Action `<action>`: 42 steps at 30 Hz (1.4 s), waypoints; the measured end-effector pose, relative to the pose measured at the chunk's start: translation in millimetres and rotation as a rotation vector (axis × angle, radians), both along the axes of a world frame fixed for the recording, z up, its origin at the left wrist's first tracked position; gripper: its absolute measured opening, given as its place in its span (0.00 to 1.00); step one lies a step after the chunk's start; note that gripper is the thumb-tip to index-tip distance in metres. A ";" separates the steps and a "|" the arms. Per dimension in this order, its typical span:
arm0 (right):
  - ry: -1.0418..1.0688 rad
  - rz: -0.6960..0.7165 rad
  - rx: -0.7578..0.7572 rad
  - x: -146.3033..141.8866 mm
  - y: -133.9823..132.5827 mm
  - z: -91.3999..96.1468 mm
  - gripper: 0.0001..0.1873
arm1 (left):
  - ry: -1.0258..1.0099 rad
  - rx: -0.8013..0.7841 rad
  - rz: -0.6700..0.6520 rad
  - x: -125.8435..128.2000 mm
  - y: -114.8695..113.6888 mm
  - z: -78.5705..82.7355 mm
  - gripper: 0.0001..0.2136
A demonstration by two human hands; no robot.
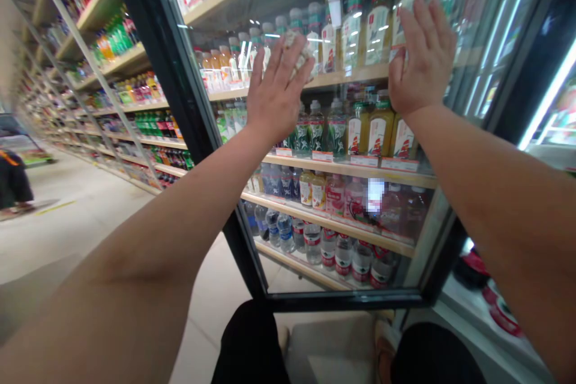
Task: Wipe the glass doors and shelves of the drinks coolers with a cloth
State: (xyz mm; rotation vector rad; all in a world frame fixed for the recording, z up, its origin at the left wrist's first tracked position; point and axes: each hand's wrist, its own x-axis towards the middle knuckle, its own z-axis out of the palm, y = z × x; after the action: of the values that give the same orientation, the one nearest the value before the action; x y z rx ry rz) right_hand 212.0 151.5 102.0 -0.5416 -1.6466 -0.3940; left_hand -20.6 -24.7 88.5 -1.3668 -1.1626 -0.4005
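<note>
The crumpled cloth (306,49), without a clear long axis, lay at the glass door's (346,301) upper middle, behind the fingers of the spread left hand (275,96), nearer than the half-open, seemingly empty right hand (423,60).

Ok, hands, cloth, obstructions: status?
Left hand spread over crumpled pale cloth at glass door. Right hand open at the glass, no cloth visible there. Bottles behind glass; nothing visibly blocking either hand.
</note>
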 end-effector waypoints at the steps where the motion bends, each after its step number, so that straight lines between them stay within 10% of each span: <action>1: 0.006 0.002 -0.002 -0.4 1.0 0.1 0.34 | -0.011 -0.014 -0.005 0.6 0.6 -3.0 0.29; 7: 0.006 -0.018 -0.013 -2.4 6.5 0.2 0.36 | 0.404 -0.623 -0.010 2.7 -7.3 -27.7 0.28; 14: -0.007 -0.010 -0.026 -2.5 7.2 -0.1 0.35 | -0.054 0.055 -0.067 -6.6 7.6 30.0 0.33; 20: -0.003 0.011 -0.017 -1.3 5.4 -0.7 0.37 | 0.178 -0.360 -0.051 25.6 35.9 31.7 0.31; 26: 0.026 0.035 0.005 -3.0 4.9 -2.4 0.36 | -0.135 0.128 0.021 31.6 39.5 58.1 0.25; 32: 0.000 0.084 0.028 -0.3 13.6 -1.5 0.35 | 0.188 -0.388 -0.084 57.7 53.0 26.5 0.34; 42: -0.153 0.431 0.125 -56.3 -47.6 3.3 0.33 | -0.261 -0.091 -0.257 57.1 59.9 38.4 0.34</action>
State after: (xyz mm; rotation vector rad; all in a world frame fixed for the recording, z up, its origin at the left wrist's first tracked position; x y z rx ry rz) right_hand 155.7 103.9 105.3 -0.0563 -1.8163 -0.2194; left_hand 36.5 35.2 127.0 -1.5838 -1.2309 -0.7350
